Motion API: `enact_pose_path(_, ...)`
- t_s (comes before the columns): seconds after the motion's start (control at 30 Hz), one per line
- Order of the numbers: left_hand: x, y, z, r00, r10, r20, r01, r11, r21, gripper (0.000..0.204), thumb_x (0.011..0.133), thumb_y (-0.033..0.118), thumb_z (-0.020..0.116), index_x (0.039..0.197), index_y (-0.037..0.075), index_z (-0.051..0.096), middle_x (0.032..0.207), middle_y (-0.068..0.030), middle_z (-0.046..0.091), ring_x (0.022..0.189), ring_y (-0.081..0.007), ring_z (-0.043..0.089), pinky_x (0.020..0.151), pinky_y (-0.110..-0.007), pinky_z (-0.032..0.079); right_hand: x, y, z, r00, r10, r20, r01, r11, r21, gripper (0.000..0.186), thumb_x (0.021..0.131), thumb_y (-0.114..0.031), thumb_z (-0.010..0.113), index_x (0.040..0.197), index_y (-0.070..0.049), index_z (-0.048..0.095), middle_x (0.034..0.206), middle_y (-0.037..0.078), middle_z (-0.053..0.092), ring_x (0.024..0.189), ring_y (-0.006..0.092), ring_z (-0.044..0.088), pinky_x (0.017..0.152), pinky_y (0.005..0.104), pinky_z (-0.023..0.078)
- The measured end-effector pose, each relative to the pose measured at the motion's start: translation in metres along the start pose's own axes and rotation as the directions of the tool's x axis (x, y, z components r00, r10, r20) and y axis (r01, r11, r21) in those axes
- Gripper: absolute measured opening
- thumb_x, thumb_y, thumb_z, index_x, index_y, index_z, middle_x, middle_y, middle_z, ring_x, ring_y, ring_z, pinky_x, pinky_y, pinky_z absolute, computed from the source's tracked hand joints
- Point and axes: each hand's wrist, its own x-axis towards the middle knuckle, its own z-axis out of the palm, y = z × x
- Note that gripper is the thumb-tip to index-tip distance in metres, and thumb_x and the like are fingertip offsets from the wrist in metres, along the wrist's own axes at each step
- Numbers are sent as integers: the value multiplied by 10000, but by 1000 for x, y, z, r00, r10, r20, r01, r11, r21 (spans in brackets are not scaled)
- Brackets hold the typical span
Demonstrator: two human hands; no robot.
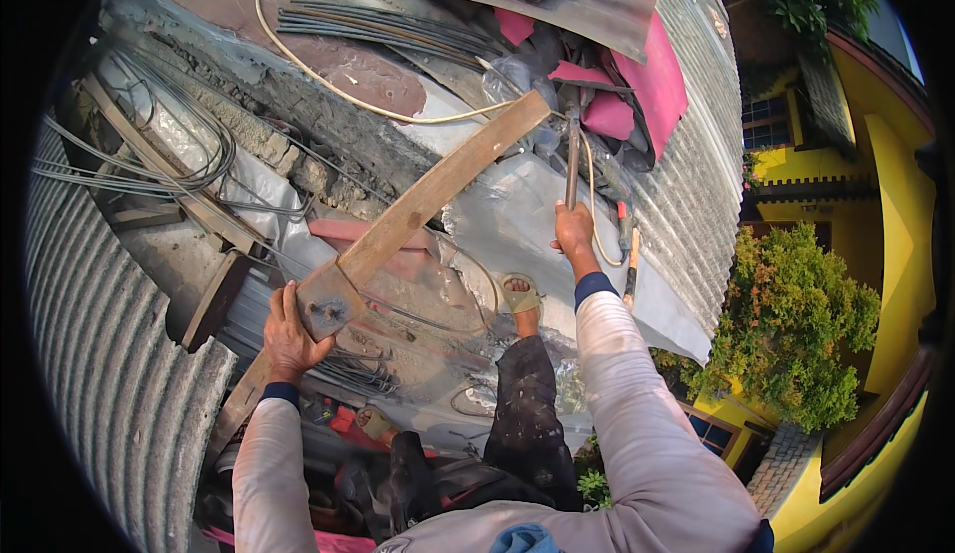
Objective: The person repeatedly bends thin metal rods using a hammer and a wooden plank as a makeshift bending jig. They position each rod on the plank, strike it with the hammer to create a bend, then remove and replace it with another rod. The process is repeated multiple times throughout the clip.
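Note:
My left hand grips a long wooden beam near a square joint plate with protruding bolts; the beam runs diagonally up to the right. My right hand is closed round a dark metal bar, whose far end lies among grey plastic and pink sheets. Just right of that hand lie a red-handled tool and a wooden-handled tool, beside a thin pale cable. My two feet in sandals show below, the right one on dusty sheeting.
Corrugated roof sheets flank me left and right. Steel rod bundles, coiled wire and a crumbly concrete ledge lie ahead. Beyond the right roof edge stand a yellow building and leafy trees at a lower level.

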Motion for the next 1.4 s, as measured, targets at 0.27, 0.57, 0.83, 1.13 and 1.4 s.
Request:
enact_pose_path(0.27,-2,4,-8,1000,-23,1,23,999,32,1136,611,516,831,1566,28,458,1399,-233,570,1108,-457,701,938,-506,607,30,8,-16,961,-224,159,273,716,-643,566,1058,-518,629,1202,28,657,1169,339,751,1129,489,734,980,590,557)
enact_pose_path(0.57,0,1,-7,999,-24,-25,25,999,24,1125,628,559,820,1564,35,479,1393,-221,585,1089,-429,714,917,-495,606,11,-260,48,388,-911,144,900,339,-275,523,839,-63,805,1320,29,619,1221,259,703,1176,417,696,1007,504,557)
enact_pose_path(0.83,-4,-5,-7,999,-38,14,38,999,-5,1164,626,642,807,1573,49,481,1387,-224,594,1081,-439,706,936,-521,585,100,-384,177,330,-810,484,861,49,-506,820,708,-106,817,1458,-11,499,1479,252,554,1358,443,558,1162,532,492)
enact_pose_path(1.13,-5,-3,-10,997,-66,32,66,998,-8,1219,560,617,875,1585,79,494,1402,-202,596,1116,-431,687,963,-518,566,107,-379,184,313,-833,456,873,64,-483,529,730,-126,793,1195,-4,572,1252,286,690,1220,483,658,1078,528,541)
enact_pose_path(1.4,-7,-5,-7,997,-78,28,79,997,-5,1222,566,653,860,1584,80,501,1406,-193,593,1128,-435,680,987,-517,558,115,-386,175,164,-876,453,931,-14,-364,311,821,-135,730,1079,-37,587,1123,263,721,1085,501,696,958,566,561)
